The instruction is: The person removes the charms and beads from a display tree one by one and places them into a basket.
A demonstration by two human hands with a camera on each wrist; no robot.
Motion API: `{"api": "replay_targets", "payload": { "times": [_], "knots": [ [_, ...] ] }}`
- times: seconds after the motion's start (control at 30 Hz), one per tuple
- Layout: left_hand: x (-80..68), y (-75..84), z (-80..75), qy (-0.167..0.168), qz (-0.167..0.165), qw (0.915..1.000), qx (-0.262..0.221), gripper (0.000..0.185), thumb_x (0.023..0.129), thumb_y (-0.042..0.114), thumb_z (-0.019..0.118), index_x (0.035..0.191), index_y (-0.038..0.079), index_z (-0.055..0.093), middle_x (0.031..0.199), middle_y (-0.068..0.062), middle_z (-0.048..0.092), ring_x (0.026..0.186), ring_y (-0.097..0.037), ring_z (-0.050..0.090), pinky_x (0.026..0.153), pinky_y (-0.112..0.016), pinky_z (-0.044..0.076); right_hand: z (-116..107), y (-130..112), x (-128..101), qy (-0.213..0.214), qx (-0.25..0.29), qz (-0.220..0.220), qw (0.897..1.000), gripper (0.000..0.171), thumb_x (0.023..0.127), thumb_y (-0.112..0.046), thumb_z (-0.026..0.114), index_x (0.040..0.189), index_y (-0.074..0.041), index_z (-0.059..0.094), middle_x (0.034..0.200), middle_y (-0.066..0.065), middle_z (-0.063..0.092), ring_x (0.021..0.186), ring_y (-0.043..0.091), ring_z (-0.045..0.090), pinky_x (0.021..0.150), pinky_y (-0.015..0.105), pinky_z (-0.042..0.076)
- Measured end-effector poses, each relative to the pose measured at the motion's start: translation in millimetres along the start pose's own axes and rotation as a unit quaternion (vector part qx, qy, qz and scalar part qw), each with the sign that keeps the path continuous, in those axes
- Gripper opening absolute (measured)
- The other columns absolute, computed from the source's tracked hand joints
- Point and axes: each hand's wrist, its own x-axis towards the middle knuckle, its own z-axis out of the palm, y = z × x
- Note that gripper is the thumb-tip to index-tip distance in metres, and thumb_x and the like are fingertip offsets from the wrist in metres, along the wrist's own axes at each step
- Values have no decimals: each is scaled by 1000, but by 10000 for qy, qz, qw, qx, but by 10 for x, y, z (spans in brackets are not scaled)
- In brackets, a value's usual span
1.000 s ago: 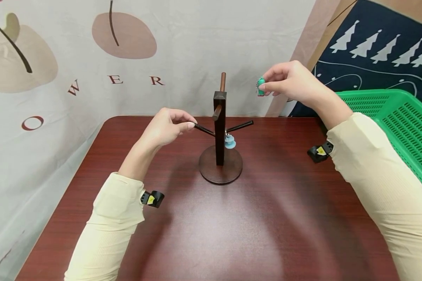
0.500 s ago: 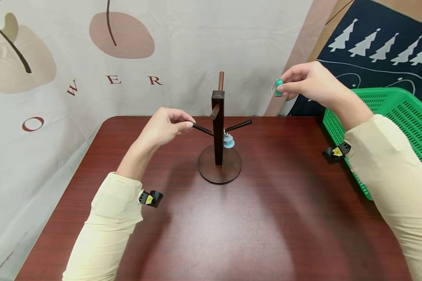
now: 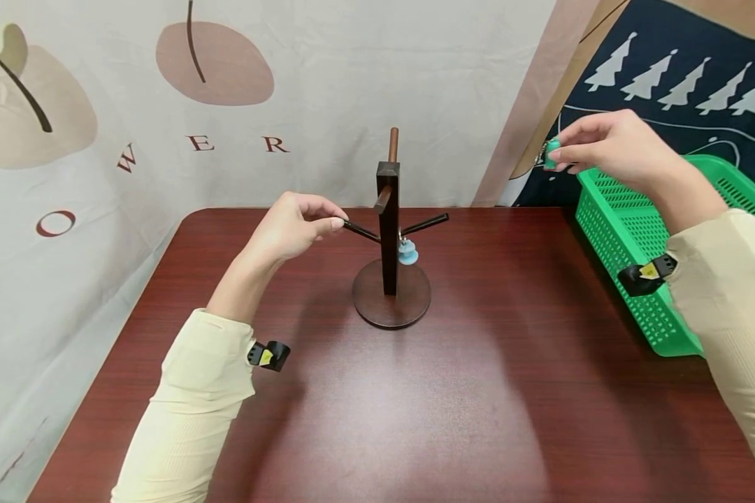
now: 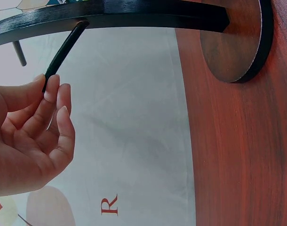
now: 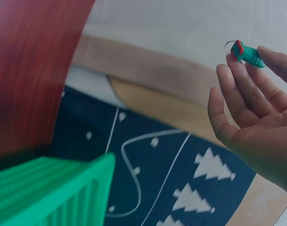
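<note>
Biggest change first: the green basket (image 3: 635, 265) at the right edge of the surface (image 3: 415, 405) shows a lot more of itself now than a second ago, and the right hand (image 3: 610, 150) has swung away from the wooden peg stand (image 3: 390, 230) toward it. It now sits over the basket's far-left corner, well apart from the stand.

That hand's grip is closed on a small green charm (image 5: 247, 51), pinched at the fingertips, with a little metal ring poking out. So the charm looks to be heading for the basket rather than a peg.

The left hand (image 3: 292, 227) hasn't budged, pinching the tip of the stand's left peg (image 4: 63, 52). A blue charm (image 3: 407, 253) hangs by the post.
</note>
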Motion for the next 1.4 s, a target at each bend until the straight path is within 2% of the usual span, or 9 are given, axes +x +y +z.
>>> {"api": "replay_targets", "payload": {
  "times": [0.3, 0.4, 0.63, 0.77, 0.9, 1.07, 1.2, 1.37, 1.4],
  "knots": [
    [1, 4, 1, 0, 4, 10000, 17, 16, 87, 12, 63, 97, 0, 67, 83, -6, 64, 77, -15, 58, 69, -27, 47, -346, 370, -117, 286, 409, 504, 9975, 5, 85, -20, 66, 90, -20, 65, 75, -12, 66, 67, 4, 63, 58, 16, 49],
    [1, 3, -1, -1, 9, 10000, 5, 16, 87, 12, 62, 97, 0, 67, 86, -8, 64, 77, -14, 59, 70, -27, 47, -446, 511, -155, 423, 460, 612, 9962, 3, 87, -19, 63, 89, -21, 63, 75, -14, 64, 66, 4, 63, 56, 17, 49],
    [-7, -3, -10, 4, -15, 10000, 15, 15, 88, 10, 61, 98, 0, 67, 91, -13, 64, 78, -14, 58, 70, -26, 47, -590, 779, -240, 690, 28, 851, 9940, 5, 90, -20, 58, 94, -17, 57, 71, -19, 61, 64, -1, 60, 54, 16, 48],
    [-8, -5, -11, 14, -13, 10000, 27, 16, 88, 10, 61, 99, 0, 67, 89, -11, 64, 78, -14, 58, 71, -26, 47, -642, 897, -289, 721, -114, 907, 9932, 7, 92, -21, 56, 97, -17, 56, 71, -21, 60, 63, -2, 60, 53, 17, 48],
    [-7, -12, -7, 21, 24, 10000, 28, 15, 88, 10, 61, 98, 0, 67, 88, -10, 64, 77, -14, 58, 70, -26, 47, -661, 991, -340, 772, -295, 969, 9919, 15, 92, -23, 55, 101, -11, 54, 71, -23, 59, 62, -3, 59, 53, 17, 48],
    [-1, -19, 5, 27, 65, 10000, -18, 15, 88, 9, 61, 97, -1, 67, 84, -6, 64, 75, -13, 58, 68, -25, 48, -674, 1111, -410, 816, -484, 1028, 9902, 16, 93, -24, 54, 101, -11, 55, 70, -25, 55, 61, -4, 58, 53, 17, 47],
    [2, -15, 13, 17, 37, 10000, -60, 15, 88, 9, 61, 98, -1, 67, 87, -10, 64, 75, -12, 58, 68, -25, 47, -683, 1213, -469, 694, -685, 1049, 9897, 20, 94, -25, 51, 103, -8, 53, 70, -24, 55, 62, -4, 57, 55, 19, 48],
    [2, -10, 14, 22, 37, 10000, -40, 15, 87, 9, 62, 98, -1, 67, 84, -7, 64, 75, -12, 58, 68, -25, 47, -691, 1308, -516, 586, -557, 1001, 9917, 9, 95, -26, 48, 98, -21, 55, 72, -23, 57, 64, -3, 58, 56, 20, 48],
    [2, -9, 14, 25, 42, 10000, -27, 15, 88, 9, 62, 98, -1, 67, 84, -7, 64, 75, -12, 58, 68, -25, 47, -689, 1316, -523, 570, -540, 972, 9922, 10, 95, -26, 47, 99, -20, 55, 72, -23, 57, 64, -3, 58, 56, 20, 48]
  ]
}}
